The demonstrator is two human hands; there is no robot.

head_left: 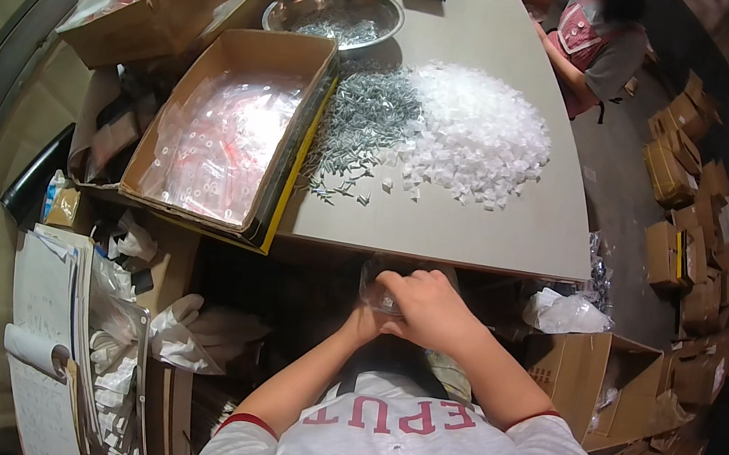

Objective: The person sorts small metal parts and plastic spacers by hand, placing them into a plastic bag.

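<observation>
Close to my body, just off the front edge of the table (pixel 480 238), my hands meet around a small clear plastic bag (pixel 371 277). My right hand (pixel 431 306) lies over it with curled fingers closed on the bag. Beneath and beside it, my left hand (pixel 364 323) supports the bag, its fingers mostly hidden. What the bag contains is too unclear to tell. Beyond my hands lie a heap of grey metal screws (pixel 369 116) and, touching it on the right, a larger heap of small white plastic pieces (pixel 478 136).
An open carton (pixel 140 173) of clear packets with red marks stands left of the heaps. Behind it are a steel bowl (pixel 384 36) and another carton (pixel 143 18). Papers (pixel 45 298) stand at lower left, a cardboard box (pixel 579 363) at right. Another person (pixel 601 50) works at the far right.
</observation>
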